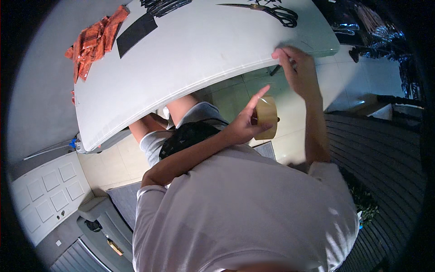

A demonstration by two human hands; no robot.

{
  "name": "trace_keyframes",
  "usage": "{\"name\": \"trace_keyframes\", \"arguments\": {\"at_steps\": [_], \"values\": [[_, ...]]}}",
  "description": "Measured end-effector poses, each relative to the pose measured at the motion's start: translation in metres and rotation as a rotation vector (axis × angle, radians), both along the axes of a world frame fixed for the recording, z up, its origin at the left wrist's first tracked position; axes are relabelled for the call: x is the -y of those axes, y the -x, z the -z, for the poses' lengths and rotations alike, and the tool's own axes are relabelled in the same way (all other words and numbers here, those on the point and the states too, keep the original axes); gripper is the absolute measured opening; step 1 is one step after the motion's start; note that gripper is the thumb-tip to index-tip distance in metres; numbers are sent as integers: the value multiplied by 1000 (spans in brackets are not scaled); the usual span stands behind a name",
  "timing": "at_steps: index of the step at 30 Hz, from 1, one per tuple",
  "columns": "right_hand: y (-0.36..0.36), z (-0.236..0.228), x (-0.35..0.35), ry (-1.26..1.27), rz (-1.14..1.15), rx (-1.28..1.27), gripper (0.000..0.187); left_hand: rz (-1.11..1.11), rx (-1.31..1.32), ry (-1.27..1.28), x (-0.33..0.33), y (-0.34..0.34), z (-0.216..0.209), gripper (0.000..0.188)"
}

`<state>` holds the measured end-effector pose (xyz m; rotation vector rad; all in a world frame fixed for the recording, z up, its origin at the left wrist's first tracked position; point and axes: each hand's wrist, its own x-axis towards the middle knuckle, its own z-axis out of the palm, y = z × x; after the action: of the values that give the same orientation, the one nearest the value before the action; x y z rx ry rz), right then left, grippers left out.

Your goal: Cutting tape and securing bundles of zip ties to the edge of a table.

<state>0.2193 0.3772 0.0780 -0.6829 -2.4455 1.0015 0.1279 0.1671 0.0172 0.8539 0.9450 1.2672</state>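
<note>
My left hand (244, 127) grips a wide roll of yellowish packing tape (270, 111) in front of my body, just off the near edge of the white table (195, 50). Its index finger points up along the roll, and part of the hand goes into the core. Farther right and higher, my right hand (301, 75) is bent at the table's edge with thumb and fingertips pinched together. Whatever lies between those fingertips is too small to make out. Black-handled scissors (284, 16) lie on the tabletop beyond the right hand.
Orange plastic packets (96, 41) pile at the table's left end. Beside them lie a flat black rectangle (137, 35) and a bundle of black strips (165, 6). Dark shiny plastic (385, 47) is at the far right. My legs (183, 111) extend under the table.
</note>
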Motion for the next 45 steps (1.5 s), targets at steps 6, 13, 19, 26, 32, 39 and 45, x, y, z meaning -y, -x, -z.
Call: {"name": "trace_keyframes", "arguments": {"at_steps": [6, 13, 19, 26, 32, 39, 45], "values": [[-43, 47, 64, 675, 318, -167, 39, -13, -49, -36, 6, -6, 8, 91], [-41, 60, 60, 561, 209, -171, 30, -19, -103, -31, 7, -7, 18, 89], [-45, 36, 49, 251, 180, -280, 14, 17, -246, -47, -7, -14, 28, 77], [-57, -4, 4, -161, -42, -322, 15, 38, 25, 207, -58, -45, 53, 61], [-33, 37, -72, -119, -48, -267, 14, -109, -28, 111, -88, -66, 37, 73], [-19, 56, -95, -167, -74, -241, 16, -232, -23, 41, -106, -70, 36, 77], [-15, 53, -91, -280, -31, -188, 21, -232, -17, 110, -109, -69, 36, 76]]}}
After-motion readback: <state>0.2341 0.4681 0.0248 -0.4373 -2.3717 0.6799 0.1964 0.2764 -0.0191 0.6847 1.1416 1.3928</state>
